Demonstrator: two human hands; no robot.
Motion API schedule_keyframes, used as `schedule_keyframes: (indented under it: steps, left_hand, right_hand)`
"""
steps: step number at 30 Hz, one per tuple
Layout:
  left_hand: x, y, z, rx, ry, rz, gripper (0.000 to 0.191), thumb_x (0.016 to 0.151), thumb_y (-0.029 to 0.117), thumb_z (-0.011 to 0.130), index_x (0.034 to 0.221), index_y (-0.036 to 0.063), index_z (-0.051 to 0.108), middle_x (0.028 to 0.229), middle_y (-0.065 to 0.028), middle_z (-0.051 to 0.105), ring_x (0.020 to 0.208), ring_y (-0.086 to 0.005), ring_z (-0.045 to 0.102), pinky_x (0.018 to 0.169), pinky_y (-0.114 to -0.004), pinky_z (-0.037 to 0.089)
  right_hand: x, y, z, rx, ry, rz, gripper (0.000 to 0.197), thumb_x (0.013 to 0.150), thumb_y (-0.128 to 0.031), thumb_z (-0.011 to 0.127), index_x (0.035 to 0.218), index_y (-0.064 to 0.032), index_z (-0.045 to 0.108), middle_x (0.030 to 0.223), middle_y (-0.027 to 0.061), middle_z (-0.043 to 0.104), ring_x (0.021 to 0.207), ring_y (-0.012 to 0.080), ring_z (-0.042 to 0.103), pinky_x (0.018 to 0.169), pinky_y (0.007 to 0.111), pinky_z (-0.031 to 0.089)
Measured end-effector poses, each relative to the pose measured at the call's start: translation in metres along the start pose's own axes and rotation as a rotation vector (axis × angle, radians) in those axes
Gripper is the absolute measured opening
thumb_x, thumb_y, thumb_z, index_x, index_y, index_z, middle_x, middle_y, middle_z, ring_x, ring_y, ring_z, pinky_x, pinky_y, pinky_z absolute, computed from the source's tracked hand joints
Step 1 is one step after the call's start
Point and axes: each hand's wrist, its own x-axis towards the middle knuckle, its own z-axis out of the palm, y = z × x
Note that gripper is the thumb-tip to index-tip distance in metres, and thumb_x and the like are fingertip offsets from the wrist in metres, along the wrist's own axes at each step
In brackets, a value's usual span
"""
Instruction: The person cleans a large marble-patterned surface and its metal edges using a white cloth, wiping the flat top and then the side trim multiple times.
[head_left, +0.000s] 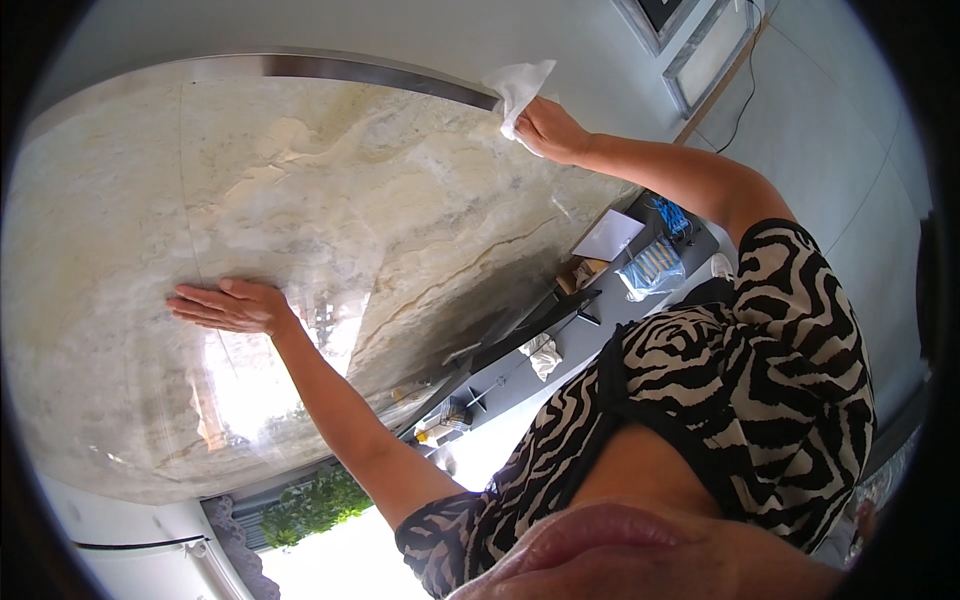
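Observation:
My right hand (551, 131) grips a thin white cloth or wipe (521, 90), held at the end of a shiny metal trim strip (375, 75). The strip edges a large glossy marble-look wall panel (300, 180). Lower in the picture, my left hand (232, 304) rests flat on or just over the panel, fingers stretched out, holding nothing. A bright window reflection shows on the panel around the left wrist. Part of the cloth is hidden behind the right fingers.
Below the panel stands a television (517, 330) on a grey console (502, 375). A cardboard box (577, 274), a blue plastic-wrapped pack (652, 270), blue cables (671, 216) and a crumpled white cloth (541, 356) lie there. Framed panels (709, 56) lean by the wall.

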Motion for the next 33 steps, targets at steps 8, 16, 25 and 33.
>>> schedule_keyframes:
  steps: [8,16,25,33]
  left_hand:
    - [-0.001,0.0,0.011,-0.045,0.0,-0.056,0.064,0.106,0.043,0.029,0.158,0.0062,0.027,0.165,-0.0205,0.017,0.152,-0.041,0.018,0.12,-0.055,0.018]
    - [-0.002,0.0,0.009,-0.076,0.008,-0.077,0.063,0.105,0.042,0.033,0.157,0.0066,0.032,0.165,-0.0194,0.02,0.152,-0.0403,0.019,0.12,-0.054,0.018]
    - [0.0,-0.001,0.001,-0.033,0.07,-0.031,0.06,0.106,0.041,0.033,0.155,0.0064,0.036,0.163,-0.0185,0.026,0.15,-0.0385,0.024,0.119,-0.051,0.022]
    - [0.003,-0.001,0.002,0.005,0.094,-0.029,0.057,0.108,0.038,0.031,0.153,0.0037,0.039,0.162,-0.0186,0.027,0.149,-0.0389,0.027,0.118,-0.051,0.024]
  right_hand:
    - [-0.025,0.044,-0.002,-0.12,-0.056,0.162,0.049,0.105,-0.046,0.029,0.104,-0.0039,0.055,0.1,0.0208,0.06,0.094,0.041,0.058,0.084,0.05,0.046]
    - [0.047,-0.05,-0.008,-0.191,-0.155,0.196,0.046,0.102,-0.035,0.036,0.092,0.0024,0.062,0.095,0.0231,0.065,0.091,0.0389,0.061,0.083,0.049,0.047]
    - [0.219,-0.223,-0.006,-0.057,0.076,-0.324,0.034,0.102,-0.032,0.048,0.106,-0.0024,0.065,0.102,0.0187,0.068,0.096,0.0362,0.065,0.083,0.046,0.051]
    - [0.253,-0.22,0.004,-0.496,0.21,-0.898,0.037,0.1,-0.03,0.056,0.126,-0.0036,0.058,0.13,0.0152,0.061,0.122,0.0354,0.056,0.104,0.045,0.047]
